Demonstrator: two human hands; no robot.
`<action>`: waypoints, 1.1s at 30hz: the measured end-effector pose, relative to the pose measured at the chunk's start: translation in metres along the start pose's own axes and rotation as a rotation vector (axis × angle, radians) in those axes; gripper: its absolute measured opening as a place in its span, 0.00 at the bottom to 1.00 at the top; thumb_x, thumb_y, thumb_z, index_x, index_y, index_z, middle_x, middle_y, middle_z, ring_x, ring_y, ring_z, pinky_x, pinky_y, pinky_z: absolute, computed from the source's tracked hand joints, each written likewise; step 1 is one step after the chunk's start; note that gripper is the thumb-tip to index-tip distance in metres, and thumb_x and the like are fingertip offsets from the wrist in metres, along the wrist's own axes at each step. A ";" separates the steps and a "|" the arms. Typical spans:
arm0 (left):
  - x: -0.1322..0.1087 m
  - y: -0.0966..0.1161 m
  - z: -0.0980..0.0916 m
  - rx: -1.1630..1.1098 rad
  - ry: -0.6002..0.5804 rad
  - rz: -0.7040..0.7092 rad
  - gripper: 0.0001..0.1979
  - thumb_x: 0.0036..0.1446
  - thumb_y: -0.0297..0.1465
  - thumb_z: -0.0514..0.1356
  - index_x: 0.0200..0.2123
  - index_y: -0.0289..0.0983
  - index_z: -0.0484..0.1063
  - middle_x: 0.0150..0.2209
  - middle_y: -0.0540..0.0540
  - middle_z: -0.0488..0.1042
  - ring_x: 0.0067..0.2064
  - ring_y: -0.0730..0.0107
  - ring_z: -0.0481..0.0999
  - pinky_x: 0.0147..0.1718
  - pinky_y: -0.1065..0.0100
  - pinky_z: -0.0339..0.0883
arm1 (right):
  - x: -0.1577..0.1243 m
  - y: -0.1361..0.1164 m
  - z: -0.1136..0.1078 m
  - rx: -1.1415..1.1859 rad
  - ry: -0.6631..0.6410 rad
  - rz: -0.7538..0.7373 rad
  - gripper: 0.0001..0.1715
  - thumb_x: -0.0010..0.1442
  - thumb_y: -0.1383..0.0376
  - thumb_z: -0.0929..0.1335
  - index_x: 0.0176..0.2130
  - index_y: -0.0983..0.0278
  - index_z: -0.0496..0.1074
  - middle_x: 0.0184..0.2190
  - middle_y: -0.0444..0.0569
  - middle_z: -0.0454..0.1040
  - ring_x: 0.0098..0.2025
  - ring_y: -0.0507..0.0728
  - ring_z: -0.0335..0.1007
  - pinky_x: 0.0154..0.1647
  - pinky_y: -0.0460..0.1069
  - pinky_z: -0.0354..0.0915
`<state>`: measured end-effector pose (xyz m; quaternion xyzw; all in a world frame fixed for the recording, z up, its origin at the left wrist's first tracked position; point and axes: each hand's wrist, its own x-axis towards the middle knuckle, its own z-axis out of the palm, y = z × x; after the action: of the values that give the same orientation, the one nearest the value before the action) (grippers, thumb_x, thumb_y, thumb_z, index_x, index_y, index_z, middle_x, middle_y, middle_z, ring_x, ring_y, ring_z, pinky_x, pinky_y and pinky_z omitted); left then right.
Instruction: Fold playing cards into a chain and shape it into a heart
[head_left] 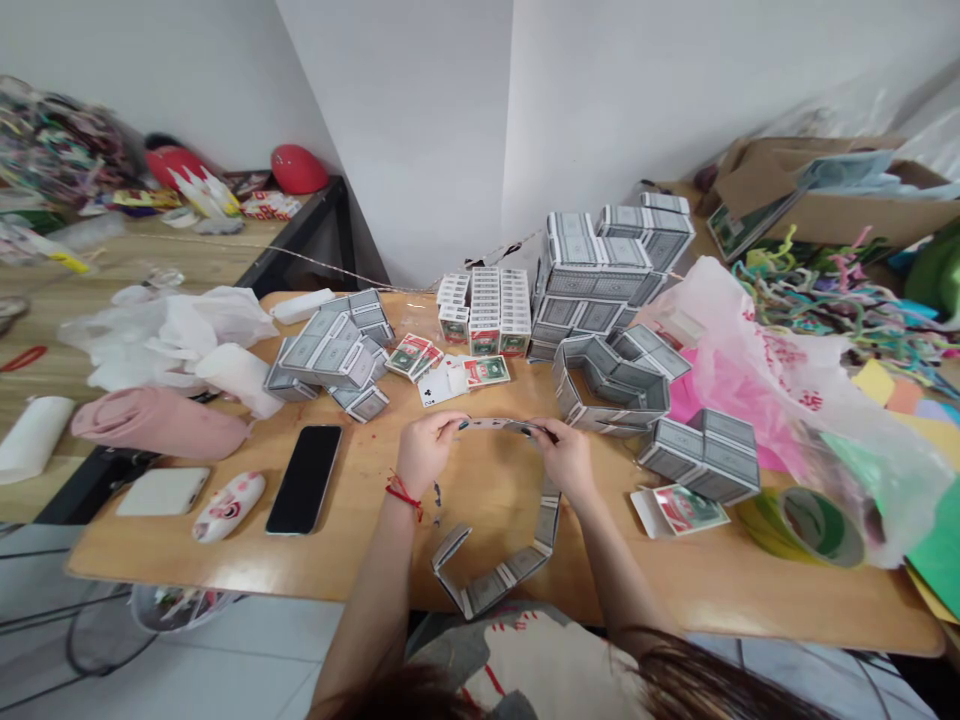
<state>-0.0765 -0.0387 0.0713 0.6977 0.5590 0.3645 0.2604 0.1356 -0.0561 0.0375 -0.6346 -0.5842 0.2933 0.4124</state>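
Pinched between thumb and fingers, one end of a strip of joined playing cards (491,424) is in my left hand (427,455), which wears a red string bracelet. My right hand (568,460) is closed on the same strip a little farther along. From there the folded card chain (499,582) appears to run down past the right wrist and curl round toward my body, standing on its edge. Just beyond the hands lie loose playing cards (435,386) and green-and-red card packs (486,371). Beside my right hand stands a grey card ring (611,385).
Stacked grey card blocks (592,265) rise at the back right, another folded card structure (330,345) at the left. Rows of card boxes (499,300) stand between. A phone (304,480), mouse (229,506), yellow tape roll (806,525) and pink plastic bag (780,380) lie on the wooden table (232,565).
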 end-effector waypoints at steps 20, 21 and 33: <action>0.005 0.000 -0.004 0.048 0.014 0.027 0.09 0.52 0.28 0.54 0.33 0.38 0.73 0.34 0.49 0.76 0.36 0.72 0.75 0.38 0.71 0.68 | 0.001 -0.002 -0.001 0.003 0.013 0.012 0.13 0.51 0.61 0.63 0.32 0.63 0.74 0.31 0.49 0.76 0.31 0.56 0.71 0.34 0.48 0.64; 0.005 0.000 -0.005 0.048 0.021 0.028 0.09 0.52 0.28 0.54 0.33 0.38 0.73 0.34 0.49 0.76 0.36 0.72 0.75 0.37 0.72 0.68 | 0.001 -0.002 -0.001 0.006 0.017 0.013 0.13 0.51 0.61 0.63 0.32 0.63 0.74 0.31 0.49 0.76 0.32 0.56 0.71 0.34 0.48 0.64; 0.006 0.000 -0.003 0.030 0.019 0.014 0.09 0.52 0.29 0.54 0.33 0.38 0.74 0.34 0.49 0.76 0.36 0.71 0.75 0.38 0.71 0.68 | 0.000 -0.002 -0.002 0.008 0.018 0.028 0.13 0.50 0.61 0.63 0.32 0.63 0.74 0.31 0.49 0.76 0.32 0.56 0.71 0.34 0.48 0.64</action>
<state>-0.0779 -0.0329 0.0747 0.7019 0.5620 0.3646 0.2420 0.1365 -0.0563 0.0403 -0.6437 -0.5701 0.2957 0.4161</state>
